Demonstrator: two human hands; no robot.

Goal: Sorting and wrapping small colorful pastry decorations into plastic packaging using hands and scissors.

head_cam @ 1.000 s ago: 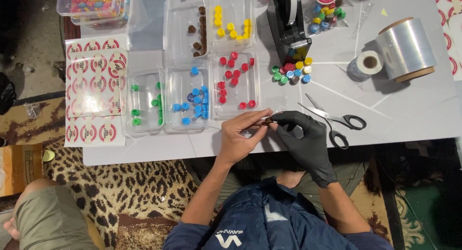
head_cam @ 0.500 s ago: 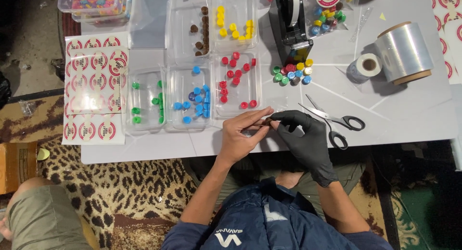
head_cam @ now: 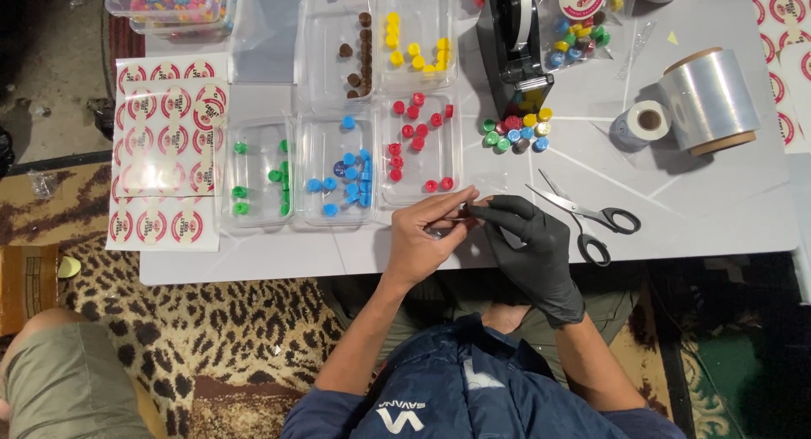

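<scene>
Sticker sheets (head_cam: 165,147): at the left edge of the bench, well apart from my hands; no danger there.
Trays (head_cam: 338,173): green, blue and red pieces in clear trays, just behind my left hand; a careless wrist could push the red tray (head_cam: 420,147).
Left hand (head_cam: 427,236): bare, near the front edge; fingers together on a small clear wrap with a brown piece (head_cam: 467,209).
Brown piece: very small, half hidden; I think it can slip and roll off the front edge.
Right hand (head_cam: 532,245): black glove, fingers pinched on the same piece; the glove dulls feeling.
Scissors (head_cam: 591,215): blades apart, just beside my right hand; my hand could knock against them.
</scene>
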